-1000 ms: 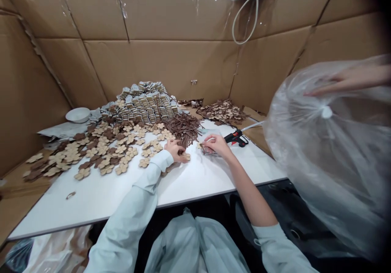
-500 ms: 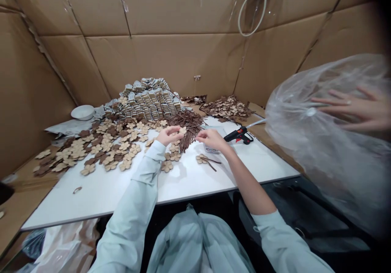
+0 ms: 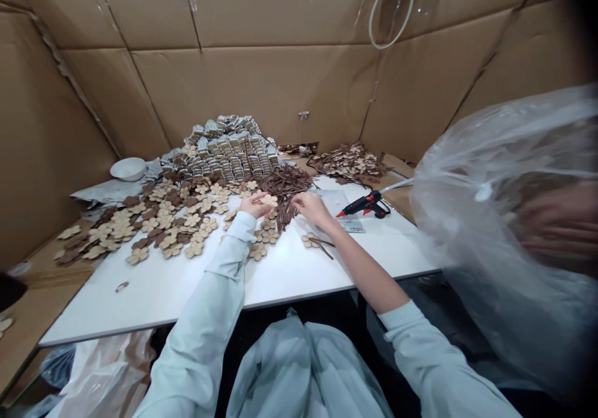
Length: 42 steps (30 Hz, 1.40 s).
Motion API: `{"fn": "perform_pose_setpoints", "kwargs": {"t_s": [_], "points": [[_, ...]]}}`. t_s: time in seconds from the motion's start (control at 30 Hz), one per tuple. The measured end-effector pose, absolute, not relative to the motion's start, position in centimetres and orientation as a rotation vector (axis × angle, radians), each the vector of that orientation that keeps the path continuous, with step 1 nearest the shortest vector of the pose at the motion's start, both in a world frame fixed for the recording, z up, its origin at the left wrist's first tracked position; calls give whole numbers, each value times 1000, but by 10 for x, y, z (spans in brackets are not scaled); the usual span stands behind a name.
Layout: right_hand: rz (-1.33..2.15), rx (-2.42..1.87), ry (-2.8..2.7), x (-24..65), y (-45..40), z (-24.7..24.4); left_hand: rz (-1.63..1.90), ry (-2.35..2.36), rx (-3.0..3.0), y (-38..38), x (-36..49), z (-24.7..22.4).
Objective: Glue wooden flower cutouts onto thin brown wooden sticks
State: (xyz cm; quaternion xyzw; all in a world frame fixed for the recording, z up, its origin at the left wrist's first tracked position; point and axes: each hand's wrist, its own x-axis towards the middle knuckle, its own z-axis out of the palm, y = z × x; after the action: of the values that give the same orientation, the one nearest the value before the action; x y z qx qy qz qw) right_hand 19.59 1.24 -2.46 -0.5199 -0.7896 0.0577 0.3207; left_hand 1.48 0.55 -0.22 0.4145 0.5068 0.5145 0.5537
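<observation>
Pale wooden flower cutouts (image 3: 194,220) lie mostly loose, one on the open left hand (image 3: 255,205), the curled right hand's (image 3: 311,209) hold unclear beside thin brown sticks (image 3: 284,184).

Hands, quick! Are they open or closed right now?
Left hand: open, palm up, a wooden flower on it.
Right hand: beside the brown sticks; cannot tell if closed.

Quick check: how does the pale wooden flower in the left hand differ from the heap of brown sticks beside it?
The flower is pale and petalled; the sticks are dark brown, long and thin. The flower is a single piece, held in the left hand; the sticks are many, heaped on the white table by the right hand. Both look like wood.
</observation>
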Motion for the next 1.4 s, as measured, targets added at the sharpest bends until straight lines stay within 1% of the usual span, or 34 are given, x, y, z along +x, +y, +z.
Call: {"fn": "perform_pose_setpoints", "kwargs": {"t_s": [0.07,0.2,0.3,0.47,0.63,0.8,0.93,1.17,1.4], "points": [[433,-1295,-1743,199,12,-21,1246,1205,971,5,16,-3],[1035,-1000,-1185,202,0,-7,1192,1105,920,1,27,-8],[1234,-882,-1060,202,-11,3,1117,1065,853,-1,39,-14],[1238,-927,-1073,203,-14,6,984,1042,815,-4,52,-28],[1167,-945,-1083,206,-11,4,748,1082,1083,-12,55,-35],[1143,-964,-1126,204,-13,4,639,1179,1479,-20,49,-19],[1103,-943,-1213,197,-14,2,796,1128,1565,-22,49,-6],[1081,-939,-1212,192,-15,-1,909,1137,1427,-22,54,-10],[1314,-684,-1322,193,-23,4,1075,1081,1044,-15,47,-6]]}}
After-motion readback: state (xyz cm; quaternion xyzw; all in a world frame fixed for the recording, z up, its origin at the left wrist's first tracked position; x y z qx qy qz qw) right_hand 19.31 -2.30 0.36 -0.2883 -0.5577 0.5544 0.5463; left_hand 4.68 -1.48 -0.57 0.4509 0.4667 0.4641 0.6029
